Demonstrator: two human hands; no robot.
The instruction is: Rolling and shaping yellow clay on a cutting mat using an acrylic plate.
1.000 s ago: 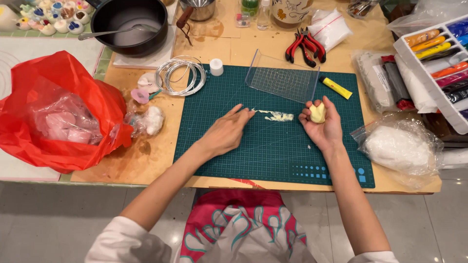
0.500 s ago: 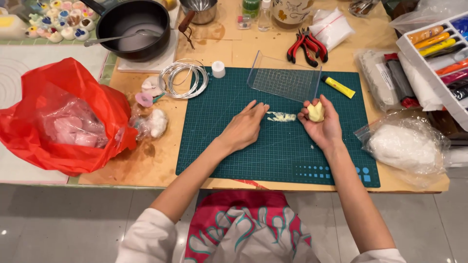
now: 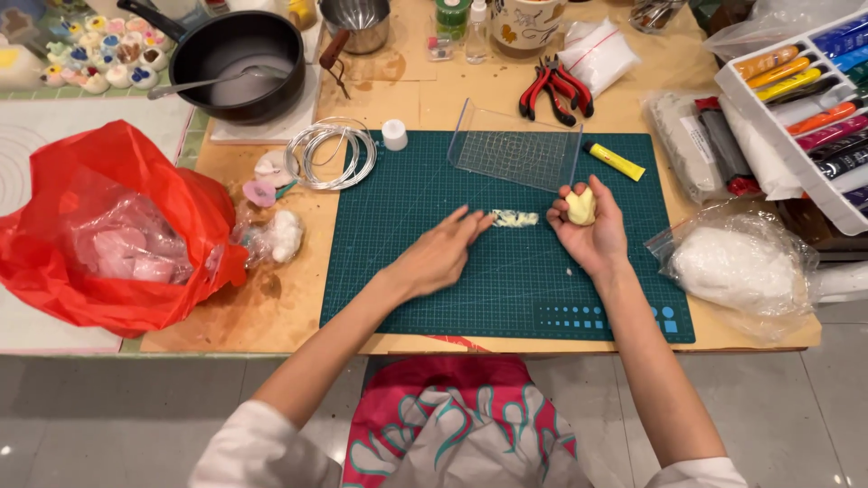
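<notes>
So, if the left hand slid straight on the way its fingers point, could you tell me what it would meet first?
Probably the small pale roll of clay lying on the green cutting mat, right beyond the left hand; its fingertips look almost touching it already.

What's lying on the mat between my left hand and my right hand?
In the head view, a short flattened pale clay roll lies on the green cutting mat, between the left hand and the right hand.

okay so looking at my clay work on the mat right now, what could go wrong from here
The thin clay roll under your left hand fingertips could flatten or break if pressed hard. The yellowish clay lump in your right hand may pick up crumbs from the green cutting mat.
</notes>
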